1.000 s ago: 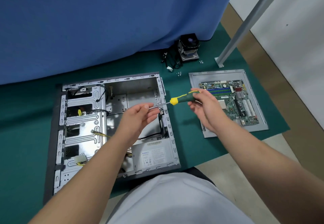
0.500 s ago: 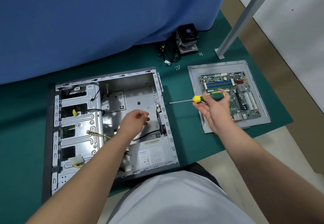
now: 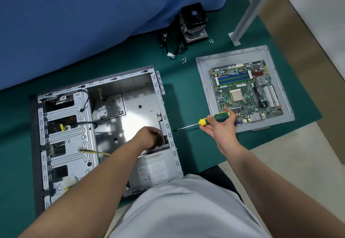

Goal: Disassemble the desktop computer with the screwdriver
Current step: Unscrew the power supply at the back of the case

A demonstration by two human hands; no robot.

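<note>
1. While the open computer case (image 3: 104,125) lies on the green mat (image 3: 186,96), the left hand (image 3: 149,138) reaches inside near its right wall; its grip cannot be told.
2. Right of the case, the right hand (image 3: 222,125) grips the screwdriver (image 3: 209,121), tip pointing left.
3. Further right lies the motherboard (image 3: 246,90).

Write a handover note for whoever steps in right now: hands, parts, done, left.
Right hand holds the screwdriver outside the case, tip toward its rear wall.
Left hand is inside the computer case by the rear fan; its fingers are hidden, so grip unclear.
Done: motherboard lies on the side panel; cooler and loose screws on the mat.
Left: power supply, rear fan, drive cage.
</note>
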